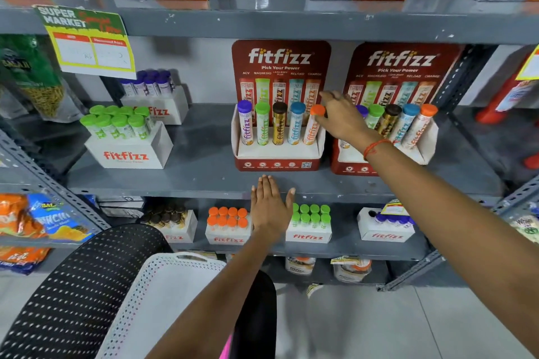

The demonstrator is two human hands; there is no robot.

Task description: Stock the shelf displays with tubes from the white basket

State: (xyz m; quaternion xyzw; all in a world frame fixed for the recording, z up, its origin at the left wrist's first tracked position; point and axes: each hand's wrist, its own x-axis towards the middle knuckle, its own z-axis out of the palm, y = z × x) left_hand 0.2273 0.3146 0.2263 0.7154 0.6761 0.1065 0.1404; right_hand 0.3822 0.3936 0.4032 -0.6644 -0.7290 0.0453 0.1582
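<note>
Up close, right hand (pixel 339 116) pinches the orange-capped tube (pixel 312 125) by its cap, in the left display's (pixel 280 154) end slot. Left hand (pixel 269 207) spread flat against shelf edge (pixel 175 188).

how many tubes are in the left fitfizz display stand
5, in one row left to right: purple cap, green, brown, blue, orange, which the right hand touches.
</note>
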